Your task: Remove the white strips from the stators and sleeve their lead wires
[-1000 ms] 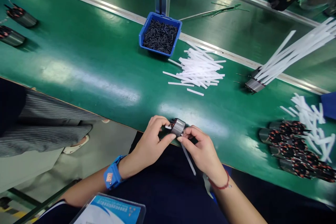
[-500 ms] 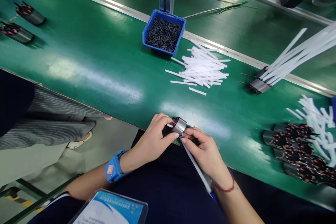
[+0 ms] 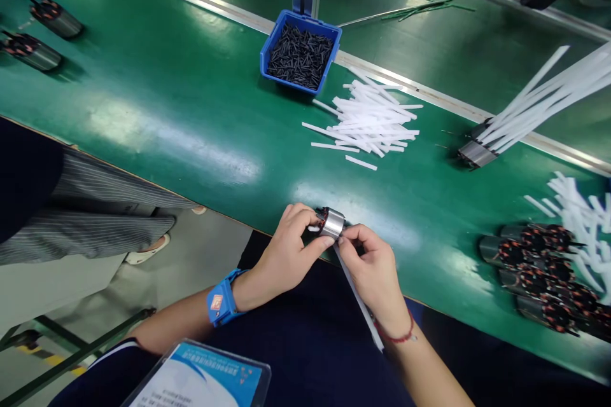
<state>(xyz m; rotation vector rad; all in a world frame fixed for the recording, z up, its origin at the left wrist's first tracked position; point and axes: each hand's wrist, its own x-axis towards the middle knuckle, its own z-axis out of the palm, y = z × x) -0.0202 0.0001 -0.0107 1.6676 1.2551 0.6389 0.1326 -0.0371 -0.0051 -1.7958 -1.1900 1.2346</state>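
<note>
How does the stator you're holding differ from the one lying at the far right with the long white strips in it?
The held stator sits between the left hand and the right hand at the near table edge; the far stator lies alone on the green table. The held stator shows one white strip running back toward the body; the far stator carries a fanned bundle of long strips. Both have grey metal bodies.

white strip (image 3: 359, 305) drawn further out of metal core (image 3: 331, 223), hands (image 3: 286, 254) shifted slightly right
</note>
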